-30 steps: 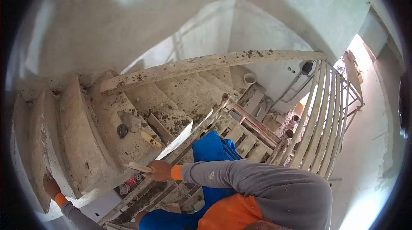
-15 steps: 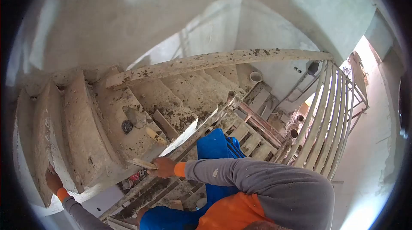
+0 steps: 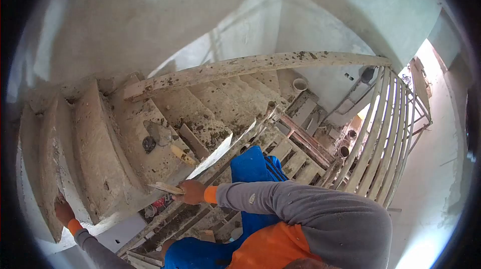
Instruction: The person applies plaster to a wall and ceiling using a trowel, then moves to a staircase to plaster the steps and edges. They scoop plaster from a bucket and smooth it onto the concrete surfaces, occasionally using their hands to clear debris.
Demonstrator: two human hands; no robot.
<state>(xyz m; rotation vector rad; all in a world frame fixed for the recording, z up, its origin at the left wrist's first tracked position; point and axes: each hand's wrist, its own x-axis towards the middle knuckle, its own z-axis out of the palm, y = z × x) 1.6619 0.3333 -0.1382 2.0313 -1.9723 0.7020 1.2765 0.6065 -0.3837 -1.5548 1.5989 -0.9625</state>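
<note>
At the lower left, my left hand [image 3: 64,211] touches the edge of a concrete stair step [image 3: 56,168]; its fingers are small and partly hidden. My right hand [image 3: 191,192] is wrapped round a flat, light-coloured wooden piece [image 3: 167,188], which points left toward the stair edge. Above it on a step lie a trowel [image 3: 159,132] with a yellowish handle, a small dark round object [image 3: 149,143] and a short board [image 3: 194,140].
A long spattered beam [image 3: 240,67] crosses above the stairs. Wooden slats [image 3: 285,156] lie beneath me, and a slatted wooden frame [image 3: 373,138] stands at right. A bucket [image 3: 300,85] sits near the wall corner. Red beams [image 3: 310,138] lie beyond my knee.
The view has shifted slightly. My right hand and the wooden piece appear a little higher; my left hand stays at the step edge.
</note>
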